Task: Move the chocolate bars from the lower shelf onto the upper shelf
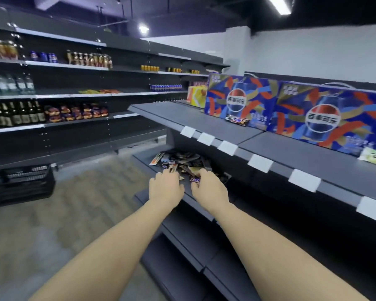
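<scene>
A loose pile of chocolate bars (180, 161) lies on the lower shelf (143, 158), tucked under the front edge of the upper shelf (204, 120). Both hands reach into the near side of the pile. The left hand (165, 186) rests on the bars with fingers curled down; whether it grips one cannot be told. Just beside it, the right hand (208, 187) has its fingers bent around a bar with a blue wrapper (195, 180) at the pile's near edge. One bar (237, 121) already lies on the upper shelf, above and behind the pile, against the foot of a blue cola carton (237, 98). A second such carton (332, 116) stands right of it. Far left of the pile, a black crate (22, 183) sits on the floor.
</scene>
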Demonstrator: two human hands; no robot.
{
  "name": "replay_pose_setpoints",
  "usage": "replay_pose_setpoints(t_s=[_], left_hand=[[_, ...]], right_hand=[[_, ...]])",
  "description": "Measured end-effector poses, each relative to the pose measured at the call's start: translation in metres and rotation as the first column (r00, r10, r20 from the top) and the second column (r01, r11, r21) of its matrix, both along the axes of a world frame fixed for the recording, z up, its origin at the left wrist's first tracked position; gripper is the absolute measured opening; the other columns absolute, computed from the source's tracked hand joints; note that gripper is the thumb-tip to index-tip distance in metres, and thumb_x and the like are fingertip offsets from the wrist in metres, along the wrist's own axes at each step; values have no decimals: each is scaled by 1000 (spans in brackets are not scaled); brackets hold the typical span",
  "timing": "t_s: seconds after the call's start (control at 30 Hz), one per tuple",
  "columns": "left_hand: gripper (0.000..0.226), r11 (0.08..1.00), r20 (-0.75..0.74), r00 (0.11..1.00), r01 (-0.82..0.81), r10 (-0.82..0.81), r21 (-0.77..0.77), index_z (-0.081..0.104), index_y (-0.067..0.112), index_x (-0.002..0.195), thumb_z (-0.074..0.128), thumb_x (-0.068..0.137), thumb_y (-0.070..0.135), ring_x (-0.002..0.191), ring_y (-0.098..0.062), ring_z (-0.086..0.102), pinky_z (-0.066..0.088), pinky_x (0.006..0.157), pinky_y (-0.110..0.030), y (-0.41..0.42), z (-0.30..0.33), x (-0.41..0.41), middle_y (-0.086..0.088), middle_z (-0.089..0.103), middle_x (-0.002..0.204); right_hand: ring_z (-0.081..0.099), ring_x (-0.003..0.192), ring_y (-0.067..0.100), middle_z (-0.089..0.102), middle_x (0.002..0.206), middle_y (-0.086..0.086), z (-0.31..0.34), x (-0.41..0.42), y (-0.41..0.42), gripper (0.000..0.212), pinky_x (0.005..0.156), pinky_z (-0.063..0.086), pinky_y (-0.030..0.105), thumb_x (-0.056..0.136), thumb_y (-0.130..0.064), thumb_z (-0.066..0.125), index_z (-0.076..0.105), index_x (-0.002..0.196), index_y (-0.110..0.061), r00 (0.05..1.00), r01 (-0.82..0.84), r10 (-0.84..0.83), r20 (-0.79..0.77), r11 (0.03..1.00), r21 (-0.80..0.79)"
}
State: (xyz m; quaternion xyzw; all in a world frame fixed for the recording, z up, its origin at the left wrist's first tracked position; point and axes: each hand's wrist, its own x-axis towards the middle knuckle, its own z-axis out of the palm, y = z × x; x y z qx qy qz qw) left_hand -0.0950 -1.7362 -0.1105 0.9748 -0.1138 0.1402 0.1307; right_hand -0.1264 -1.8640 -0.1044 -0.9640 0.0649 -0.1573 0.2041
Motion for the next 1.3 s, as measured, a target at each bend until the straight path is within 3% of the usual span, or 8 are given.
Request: replay_pose_setpoints(t_s=[0.3,0.5,0.6,1.03,1.13,1.3], left_hand=[[31,1000,-132,991,-9,7,-13,58,24,121,49,93,32,111,-27,53,43,88,-38,43,-55,87,-4,55,119],[28,1000,-197,980,3,1,17,59,21,117,48,92,30,110,-28,53,45,86,-38,39,-86,175,-5,55,117],[33,999,-227,974,24,-18,22,57,22,125,49,93,28,112,-28,52,47,88,-39,35,-97,219,-6,54,122],[34,990,-314,940,142,-131,13,55,18,127,51,93,22,114,-29,47,48,82,-40,21,-146,368,-7,48,123],[34,979,-321,927,202,-194,-9,53,15,126,49,93,20,114,-30,47,50,83,-43,21,-157,403,-8,47,125],[48,937,-285,898,349,-335,1,42,15,142,49,95,18,124,-30,43,44,96,-41,20,-170,461,-7,42,141]], right_hand=[[53,119,25,51,135,3,-67,97,25,43,90,45,37,96,-30,50,43,137,-19,982,12,1,-188,998,66],[54,118,28,51,134,6,-113,188,-1,40,86,45,37,96,-29,51,43,133,-16,951,114,-76,-298,987,111],[54,119,29,50,134,9,-129,230,-13,40,88,46,38,96,-28,51,43,132,-14,933,155,-110,-343,982,105],[52,122,29,51,136,8,-175,347,-16,49,97,47,38,93,-33,57,44,138,-15,901,204,-145,-408,974,102],[53,120,28,49,136,6,-188,361,-8,57,93,48,36,89,-45,62,48,136,-18,882,269,-231,-411,962,37],[47,122,26,45,137,3,-205,375,7,54,92,46,34,91,-52,55,51,137,-26,848,406,-385,-364,914,-22]])
